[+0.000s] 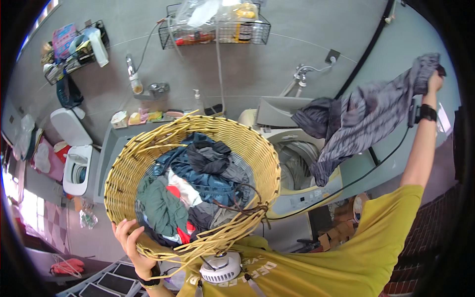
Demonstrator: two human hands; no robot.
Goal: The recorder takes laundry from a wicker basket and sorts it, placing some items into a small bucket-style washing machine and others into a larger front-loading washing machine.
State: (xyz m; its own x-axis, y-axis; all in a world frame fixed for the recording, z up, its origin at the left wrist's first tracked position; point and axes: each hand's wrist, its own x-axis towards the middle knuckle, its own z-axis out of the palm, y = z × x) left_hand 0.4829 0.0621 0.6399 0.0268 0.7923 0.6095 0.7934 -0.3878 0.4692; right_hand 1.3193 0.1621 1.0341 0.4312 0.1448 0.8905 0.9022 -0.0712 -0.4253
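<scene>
A black wire rack (264, 32) is mounted on the grey wall (307, 29), loaded with plastic bags (200, 15). Below it, a white pump bottle (197, 98) is set near a chrome tap (158, 89), while cardboard boxes (337, 233) are gathered at lower right.

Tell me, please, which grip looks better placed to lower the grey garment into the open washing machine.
Probably the right grip: it holds the grey garment, whose loose end overlaps the washing machine in view. The left grip is against the basket, away from the machine.
</scene>
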